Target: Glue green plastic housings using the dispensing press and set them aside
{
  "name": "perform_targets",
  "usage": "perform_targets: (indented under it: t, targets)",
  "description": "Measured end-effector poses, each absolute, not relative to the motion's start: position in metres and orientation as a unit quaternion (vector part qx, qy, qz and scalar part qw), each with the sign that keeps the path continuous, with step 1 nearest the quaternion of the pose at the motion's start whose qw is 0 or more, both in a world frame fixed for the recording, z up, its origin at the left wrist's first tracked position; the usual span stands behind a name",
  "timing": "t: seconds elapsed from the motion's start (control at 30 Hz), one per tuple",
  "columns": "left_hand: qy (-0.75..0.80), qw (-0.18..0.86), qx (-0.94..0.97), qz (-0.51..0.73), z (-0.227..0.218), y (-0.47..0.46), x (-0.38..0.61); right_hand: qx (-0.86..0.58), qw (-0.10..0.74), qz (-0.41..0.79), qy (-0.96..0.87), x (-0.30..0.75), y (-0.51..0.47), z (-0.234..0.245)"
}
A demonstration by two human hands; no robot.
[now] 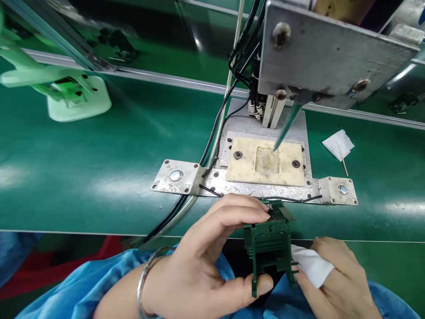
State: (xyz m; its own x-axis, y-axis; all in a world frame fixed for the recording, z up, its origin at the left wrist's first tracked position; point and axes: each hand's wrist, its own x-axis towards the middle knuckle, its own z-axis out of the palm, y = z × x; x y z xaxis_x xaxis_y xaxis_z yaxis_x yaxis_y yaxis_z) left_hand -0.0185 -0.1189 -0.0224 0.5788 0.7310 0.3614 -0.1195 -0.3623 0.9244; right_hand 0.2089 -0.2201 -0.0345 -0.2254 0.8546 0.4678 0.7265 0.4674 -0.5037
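My left hand [212, 261] grips a dark green slotted plastic housing [270, 241] between its fingers on top and the thumb below, just in front of the bench edge. Small metal parts show at the housing's upper end. In my right hand [341, 274] is a folded white cloth or tissue [314, 263], pinched and held against or close beside the housing's right side. I cannot tell whether the cloth touches it. Beyond my hands stands a press fixture with a cream plate [245, 170] that has a square recess. A pointed rod [288, 124] reaches down over that recess.
A metal press head [332, 53] overhangs the plate. Two silver buttons [175, 176] flank the fixture on a metal bar. Black cables and a clear hose [219, 128] cross the green bench. A white tissue with a stick [339, 145] lies right; a pale green stand [79, 98] is far left.
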Motion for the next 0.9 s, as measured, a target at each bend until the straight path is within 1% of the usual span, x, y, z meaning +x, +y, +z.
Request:
perform_targets:
  t: [0.1, 0.23, 0.4, 0.63, 0.9]
  targets:
    - [0.193, 0.524, 0.729, 0.397, -0.018, -0.119, -0.016, -0.472, 0.361, 0.103, -0.798, 0.194, -0.211, -0.033]
    - [0.176, 0.524, 0.735, 0.393, -0.016, -0.12, -0.014, -0.428, 0.376, 0.088, -0.818, 0.189, -0.206, -0.034]
    - [0.175, 0.518, 0.73, 0.41, -0.019, -0.121, -0.013, -0.447, 0.364, 0.095, -0.812, 0.192, -0.204, -0.034]
    - [0.192, 0.519, 0.716, 0.426, -0.021, -0.122, -0.011, -0.45, 0.381, 0.071, -0.804, 0.188, -0.201, -0.029]
    - [0.201, 0.543, 0.697, 0.423, -0.03, -0.126, -0.012, -0.433, 0.34, 0.09, -0.83, 0.191, -0.195, -0.031]
